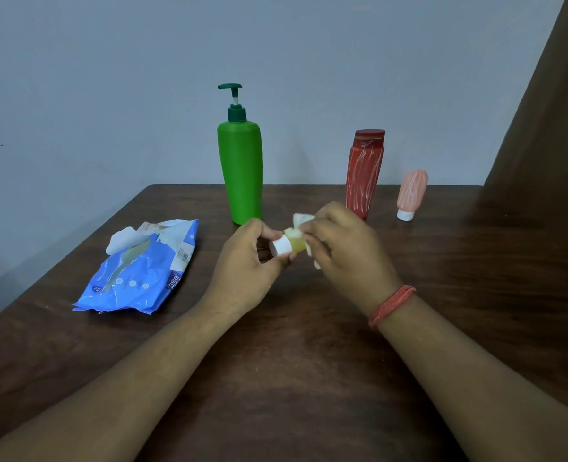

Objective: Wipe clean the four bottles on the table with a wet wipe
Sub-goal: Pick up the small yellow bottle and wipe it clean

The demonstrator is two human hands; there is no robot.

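Small yellowish bottle with white cap (284,245) pinched in left hand (249,265); white wet wipe (301,225) pinched around it by right hand (342,248), above mid-counter. Slippery: could squirt loose.

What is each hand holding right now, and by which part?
The left hand grips a small yellowish bottle by its white cap end. The right hand holds a wet wipe wrapped around the bottle's body.

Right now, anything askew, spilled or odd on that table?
Nothing spilled. The wipes pack lies open with a loose wipe sticking out of its top. The red bottle and pink tube carry pale streaks; the tube stands on its cap. The left hand holds a small bottle sideways while the right hand wipes it.
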